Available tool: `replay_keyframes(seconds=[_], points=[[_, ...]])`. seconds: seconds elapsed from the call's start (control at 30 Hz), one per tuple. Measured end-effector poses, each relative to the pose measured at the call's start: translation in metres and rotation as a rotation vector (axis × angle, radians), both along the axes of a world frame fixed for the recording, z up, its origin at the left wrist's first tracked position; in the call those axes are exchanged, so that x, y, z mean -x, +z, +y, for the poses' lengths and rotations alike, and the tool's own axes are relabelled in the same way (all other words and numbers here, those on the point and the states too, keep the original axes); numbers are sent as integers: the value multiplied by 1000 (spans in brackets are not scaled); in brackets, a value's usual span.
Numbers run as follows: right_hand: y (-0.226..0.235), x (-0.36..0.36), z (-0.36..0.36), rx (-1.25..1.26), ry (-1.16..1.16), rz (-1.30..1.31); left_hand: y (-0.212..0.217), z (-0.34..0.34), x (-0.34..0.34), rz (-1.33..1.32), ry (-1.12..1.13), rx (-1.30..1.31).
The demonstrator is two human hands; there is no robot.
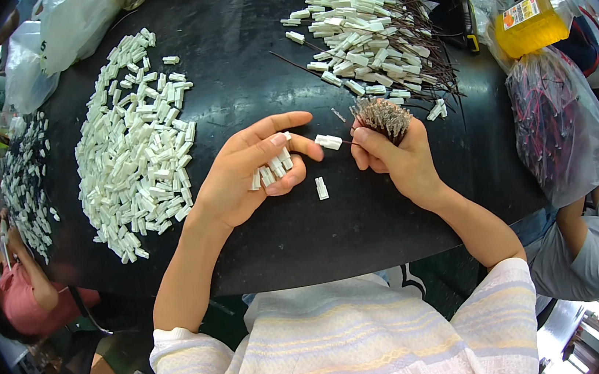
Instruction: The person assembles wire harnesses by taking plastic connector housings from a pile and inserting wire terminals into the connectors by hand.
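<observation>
Several small white plastic connector housings [276, 166] lie in the curled fingers of my left hand [245, 165], the thumb pressing on them and the index finger stretched out. My right hand [399, 153] is closed around a thick bundle of thin wires with metal terminals [383, 120] at the top. Between the hands, one white housing [328, 142] sits at the end of a dark wire coming from the right hand, close to the left fingertips but seemingly apart from them. A single loose housing [322, 188] lies on the black table [277, 252] below.
A wide heap of white housings [136, 143] lies to the left. At the far right is a pile of housings with brown wires [370, 27]. Beyond stand a yellow-liquid bottle [532, 21] and a bag of red wires [558, 120]. People sit at left [31, 291] and right [580, 251].
</observation>
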State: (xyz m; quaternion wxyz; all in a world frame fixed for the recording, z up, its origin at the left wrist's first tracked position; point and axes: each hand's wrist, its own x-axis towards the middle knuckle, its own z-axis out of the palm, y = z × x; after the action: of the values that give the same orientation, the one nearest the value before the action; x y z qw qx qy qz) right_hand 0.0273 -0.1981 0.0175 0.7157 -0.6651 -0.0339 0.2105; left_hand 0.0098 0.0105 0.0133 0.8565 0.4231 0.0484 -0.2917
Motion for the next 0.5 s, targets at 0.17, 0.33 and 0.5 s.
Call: replay_keyframes(seconds=[0.17, 0.33, 0.5], points=[[-3, 0, -1, 72, 22, -82, -2, 6, 1, -167, -23, -112], [-2, 0, -1, 150, 23, -130, 2, -2, 1, -63, 90, -135], [-4, 0, 0, 109, 29, -97, -3, -3, 2, -55, 99, -113]])
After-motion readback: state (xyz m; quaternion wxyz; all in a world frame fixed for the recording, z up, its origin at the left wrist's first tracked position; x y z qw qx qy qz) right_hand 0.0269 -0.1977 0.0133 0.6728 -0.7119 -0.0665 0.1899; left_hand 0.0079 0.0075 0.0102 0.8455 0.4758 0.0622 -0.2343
